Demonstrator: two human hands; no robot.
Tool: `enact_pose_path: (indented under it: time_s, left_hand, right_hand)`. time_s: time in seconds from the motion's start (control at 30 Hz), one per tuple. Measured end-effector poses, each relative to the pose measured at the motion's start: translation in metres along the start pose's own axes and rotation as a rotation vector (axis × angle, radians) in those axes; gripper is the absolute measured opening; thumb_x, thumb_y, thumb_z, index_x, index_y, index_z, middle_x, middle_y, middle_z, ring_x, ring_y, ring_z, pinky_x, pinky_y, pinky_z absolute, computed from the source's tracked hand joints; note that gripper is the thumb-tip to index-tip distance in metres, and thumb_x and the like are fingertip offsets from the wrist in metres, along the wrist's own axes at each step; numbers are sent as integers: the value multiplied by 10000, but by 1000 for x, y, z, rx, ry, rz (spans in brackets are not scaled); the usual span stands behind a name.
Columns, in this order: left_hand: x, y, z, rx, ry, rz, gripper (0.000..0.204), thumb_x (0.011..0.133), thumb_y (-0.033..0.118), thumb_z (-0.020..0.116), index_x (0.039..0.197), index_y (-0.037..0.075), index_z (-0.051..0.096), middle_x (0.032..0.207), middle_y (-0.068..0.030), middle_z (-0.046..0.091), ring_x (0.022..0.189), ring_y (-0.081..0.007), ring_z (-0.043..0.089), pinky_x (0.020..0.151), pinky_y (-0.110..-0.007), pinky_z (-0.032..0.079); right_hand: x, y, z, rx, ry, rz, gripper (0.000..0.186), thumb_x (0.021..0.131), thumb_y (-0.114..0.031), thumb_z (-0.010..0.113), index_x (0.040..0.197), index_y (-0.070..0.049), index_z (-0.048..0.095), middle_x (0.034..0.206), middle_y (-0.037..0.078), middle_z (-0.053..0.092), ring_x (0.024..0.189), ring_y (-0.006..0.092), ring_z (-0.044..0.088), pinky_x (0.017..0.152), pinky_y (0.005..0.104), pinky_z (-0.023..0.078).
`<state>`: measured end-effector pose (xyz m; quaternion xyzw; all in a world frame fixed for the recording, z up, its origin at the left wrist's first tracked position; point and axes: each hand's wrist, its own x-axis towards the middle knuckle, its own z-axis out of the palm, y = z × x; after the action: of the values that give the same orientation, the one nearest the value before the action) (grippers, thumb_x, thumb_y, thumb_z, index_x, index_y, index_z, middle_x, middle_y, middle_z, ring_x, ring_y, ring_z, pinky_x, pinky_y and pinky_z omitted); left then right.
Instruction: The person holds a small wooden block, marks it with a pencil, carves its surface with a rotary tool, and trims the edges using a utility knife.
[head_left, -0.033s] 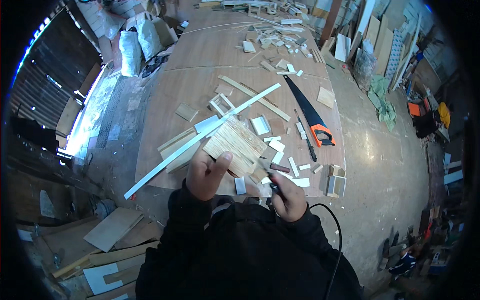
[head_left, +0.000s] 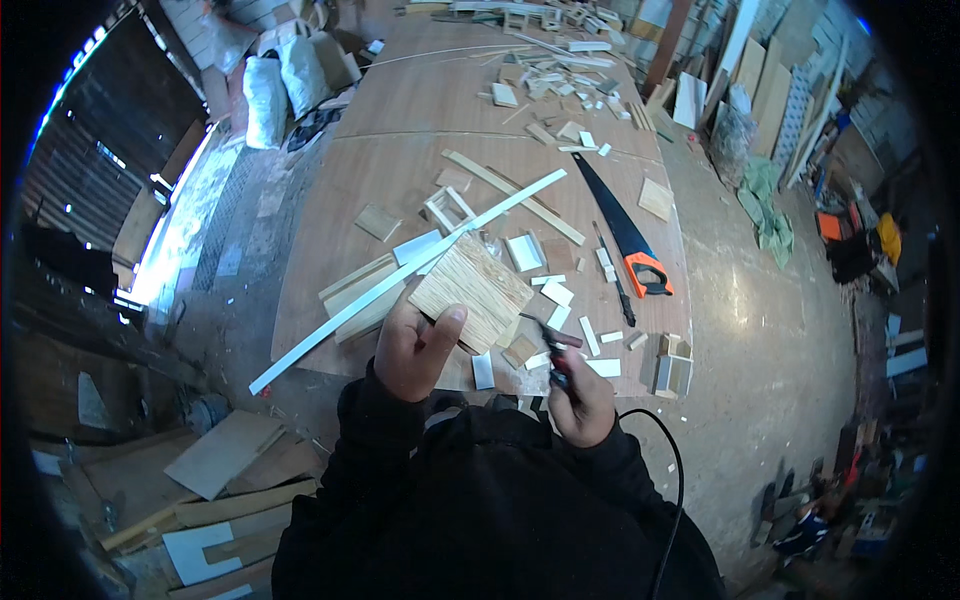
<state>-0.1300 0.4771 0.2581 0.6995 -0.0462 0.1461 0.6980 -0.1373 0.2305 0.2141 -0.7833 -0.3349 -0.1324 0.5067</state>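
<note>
My left hand (head_left: 412,345) is closed on the edge of a square wooden board (head_left: 470,290), its thumb lying on top and its fingers hidden underneath. The grain runs lengthwise across the pale face, tilted toward me above the table. At the right, my right hand (head_left: 583,405) grips a small tool with a black and red handle (head_left: 560,365). Motion blurs its tip, so its exact kind is unclear. That tool is apart from the board's near right corner. A small brown-handled tool (head_left: 563,338) lies just beyond it.
A long pale strip (head_left: 400,275) crosses the wooden table (head_left: 400,95) diagonally. An orange-handled saw (head_left: 650,273) lies to the right, beside a thin dark file-like tool (head_left: 615,275). Small wood offcuts (head_left: 560,293) surround the board. A black cable (head_left: 678,470) hangs by my right arm.
My right hand has drawn its tool slightly back from the board's corner and turned it more upright. The left hand and board hold nearly the same place.
</note>
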Motion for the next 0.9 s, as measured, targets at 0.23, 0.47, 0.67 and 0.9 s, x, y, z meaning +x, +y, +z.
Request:
enact_pose_path:
  time_s: [0.23,0.47,0.67,0.9]
  left_hand:
    - [-40,-89,-59,-40,-56,-302,289,956,148,643,1149,-62,596,955,-91,699,800,-97,661,688,-270,540]
    - [-129,-268,-116,118,-78,-778,272,926,232,687,1044,-14,689,892,-124,719,823,-186,699,745,-312,537]
    - [-159,-361,-139,539,2,-673,434,843,412,735,1020,17,706,977,-199,710,918,-350,687,819,-421,522]
    - [-143,-372,-135,593,67,-806,450,779,344,809,1030,24,615,798,-117,680,788,-289,679,789,-398,531]
  right_hand:
    - [0,1,36,23,-148,97,605,875,86,499,1465,19,381,1003,140,647,724,153,594,684,276,486]
    - [-23,11,85,37,-405,430,597,913,35,511,1490,-31,376,1142,188,661,942,166,619,843,259,464]
    - [-73,58,137,86,-512,623,668,920,7,519,1537,-161,325,1146,200,678,1004,226,675,861,298,484]
    - [-108,97,191,-42,-683,749,704,909,-61,549,1538,-274,313,1096,276,662,1011,392,680,825,376,526]
